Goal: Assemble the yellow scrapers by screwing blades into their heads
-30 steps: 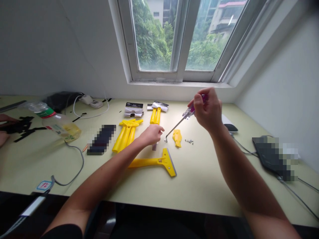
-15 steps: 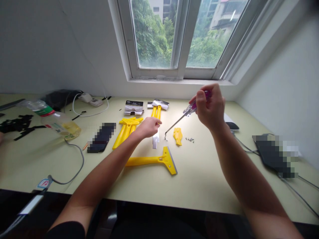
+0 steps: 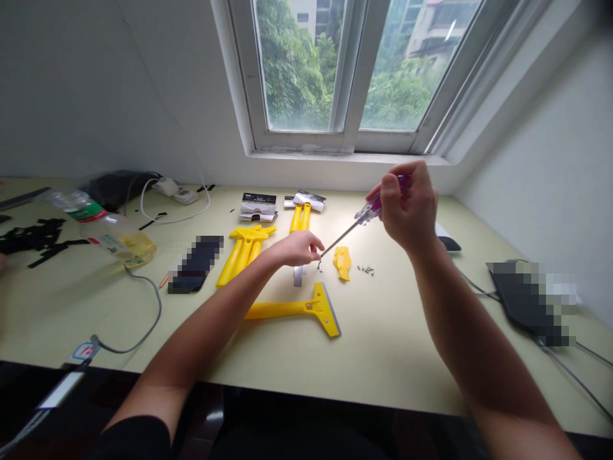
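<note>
My right hand (image 3: 409, 207) is wrapped round the purple, clear-ended handle of a screwdriver (image 3: 345, 237), whose shaft slants down to the left. At its tip, the thumb and fingers of my left hand (image 3: 301, 248) come together; whatever they pinch there is too small to make out. Just under the tip lie a few small metal screws (image 3: 320, 269). To the right are a yellow plastic plate (image 3: 342, 263) and several more screws (image 3: 366, 270). Flat silver blades (image 3: 297, 277) show partly below my left hand. A yellow scraper (image 3: 325, 311) with a metal edge lies nearer me, its handle end behind my left forearm.
Stacked yellow scraper handles (image 3: 248, 246), scrapers with card-covered heads (image 3: 301, 211) and black-and-white packaging (image 3: 258, 206) lie further back. On the left are a phone (image 3: 196, 265), a tilted bottle (image 3: 112, 233) and cables. A black device (image 3: 524, 303) and a mouse (image 3: 447, 241) lie right.
My left hand has moved right, bringing its fingertips to the screwdriver's tip. The screwdriver and my right hand have barely shifted.
</note>
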Available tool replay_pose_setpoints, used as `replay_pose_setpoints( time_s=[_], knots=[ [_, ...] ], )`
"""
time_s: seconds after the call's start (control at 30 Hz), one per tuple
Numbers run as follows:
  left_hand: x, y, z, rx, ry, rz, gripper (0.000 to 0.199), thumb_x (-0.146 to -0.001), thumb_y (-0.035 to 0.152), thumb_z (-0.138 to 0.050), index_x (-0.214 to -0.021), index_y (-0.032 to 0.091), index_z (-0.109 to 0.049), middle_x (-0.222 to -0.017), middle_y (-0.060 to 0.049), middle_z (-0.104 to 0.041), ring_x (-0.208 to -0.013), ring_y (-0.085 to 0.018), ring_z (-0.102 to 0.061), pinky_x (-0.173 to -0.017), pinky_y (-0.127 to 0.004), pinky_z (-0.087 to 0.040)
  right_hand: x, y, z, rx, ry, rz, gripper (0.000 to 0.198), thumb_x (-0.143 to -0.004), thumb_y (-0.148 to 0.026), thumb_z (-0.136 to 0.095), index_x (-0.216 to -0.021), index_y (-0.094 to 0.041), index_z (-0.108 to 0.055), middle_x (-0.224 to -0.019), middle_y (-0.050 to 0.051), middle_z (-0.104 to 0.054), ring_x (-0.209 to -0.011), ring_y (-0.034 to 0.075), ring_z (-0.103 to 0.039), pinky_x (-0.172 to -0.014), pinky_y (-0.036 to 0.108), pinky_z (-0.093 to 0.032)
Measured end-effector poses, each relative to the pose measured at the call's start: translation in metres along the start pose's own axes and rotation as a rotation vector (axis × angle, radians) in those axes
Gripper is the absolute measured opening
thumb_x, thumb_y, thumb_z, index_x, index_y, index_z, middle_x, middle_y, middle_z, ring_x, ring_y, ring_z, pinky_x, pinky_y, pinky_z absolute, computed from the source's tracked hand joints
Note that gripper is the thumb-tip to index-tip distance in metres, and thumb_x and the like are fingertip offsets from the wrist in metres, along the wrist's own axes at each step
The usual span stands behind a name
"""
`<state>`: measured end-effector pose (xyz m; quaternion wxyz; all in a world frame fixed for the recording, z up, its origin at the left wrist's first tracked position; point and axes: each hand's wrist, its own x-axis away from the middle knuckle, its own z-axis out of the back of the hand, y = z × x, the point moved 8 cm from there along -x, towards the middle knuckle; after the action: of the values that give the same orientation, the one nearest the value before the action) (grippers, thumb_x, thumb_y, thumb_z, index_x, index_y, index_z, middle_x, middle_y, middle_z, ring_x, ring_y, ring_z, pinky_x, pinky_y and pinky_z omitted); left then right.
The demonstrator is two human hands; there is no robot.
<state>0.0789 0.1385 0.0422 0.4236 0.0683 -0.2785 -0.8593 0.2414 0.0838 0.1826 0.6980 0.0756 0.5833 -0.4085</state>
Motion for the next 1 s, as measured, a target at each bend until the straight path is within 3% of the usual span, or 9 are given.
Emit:
replay_pose_setpoints(
  time_s=[0.23,0.7,1.0],
  knots=[
    [-0.007,-0.003,-0.009,0.013,0.001,-0.018,0.021,-0.078,0.018,-0.059,-0.092,0.017,-0.075,-0.092,-0.004,-0.074,-0.081,-0.015,-0.064,-0.066,-0.021,-0.045,0.000,-0.002,0.001,-0.014,0.009,0.004,0.016,-0.097,-0.037,-0.046,-0.101,-0.024,-0.052,-0.064,-0.002,-0.065,-0.054,0.014,-0.064,-0.055,0.029,-0.050],
    [-0.015,-0.015,-0.022,-0.007,-0.039,0.020,0.020,-0.075,0.022,-0.061,-0.088,0.017,-0.074,-0.084,-0.004,-0.072,-0.068,-0.014,-0.061,-0.058,-0.022,-0.041,-0.001,-0.002,0.004,-0.008,-0.008,-0.042,0.021,-0.097,-0.042,-0.044,-0.103,-0.025,-0.053,-0.066,-0.002,-0.066,-0.057,0.016,-0.064,-0.057,0.032,-0.052],
    [-0.015,-0.018,-0.025,-0.016,-0.022,0.038,0.023,-0.076,0.020,-0.060,-0.093,0.017,-0.075,-0.091,-0.006,-0.073,-0.066,-0.014,-0.061,-0.056,-0.022,-0.042,-0.004,0.003,0.011,0.034,-0.021,-0.049,0.025,-0.097,-0.045,-0.042,-0.112,-0.029,-0.053,-0.074,0.001,-0.070,-0.063,0.017,-0.067,-0.053,0.031,-0.049]
  ],
)
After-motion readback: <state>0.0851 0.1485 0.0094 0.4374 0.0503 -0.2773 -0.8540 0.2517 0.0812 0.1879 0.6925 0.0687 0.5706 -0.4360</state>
